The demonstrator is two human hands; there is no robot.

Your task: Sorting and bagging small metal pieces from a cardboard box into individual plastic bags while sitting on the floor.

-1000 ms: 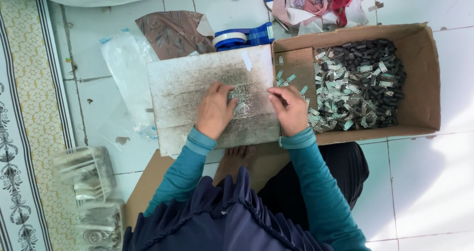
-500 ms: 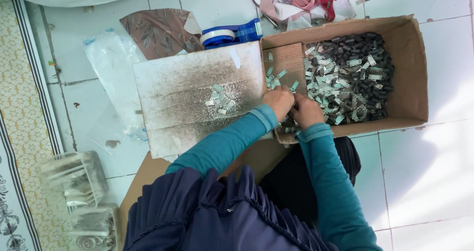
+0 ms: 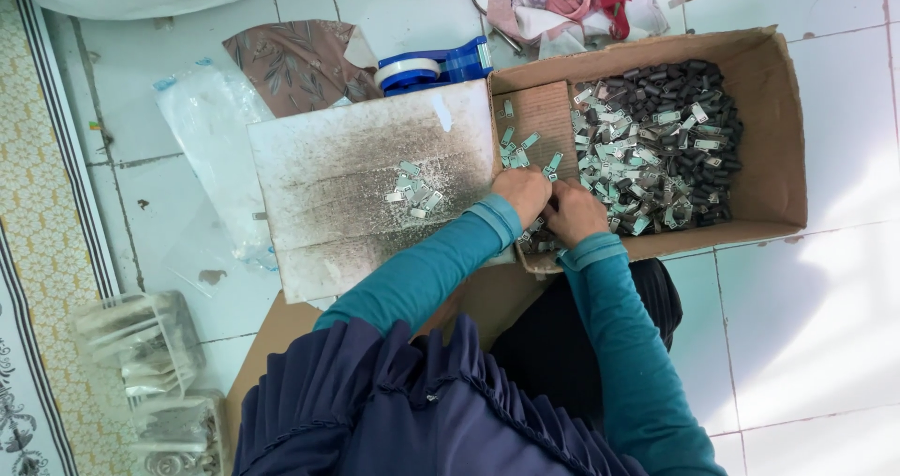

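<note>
Both hands meet at the cardboard box's near flap: left hand and right hand curl over small metal zipper pulls, fingertips hidden, grip unclear. A few pulls lie on the worn board left of them.

- We count two hands: our left hand and right hand, both at the box's near-left corner.
- One cardboard box.
- One worn board.
- Small metal pieces: about a dozen in a cluster near the board's right edge; the pile in the box is too many to count.
- One blue tape dispenser.
</note>
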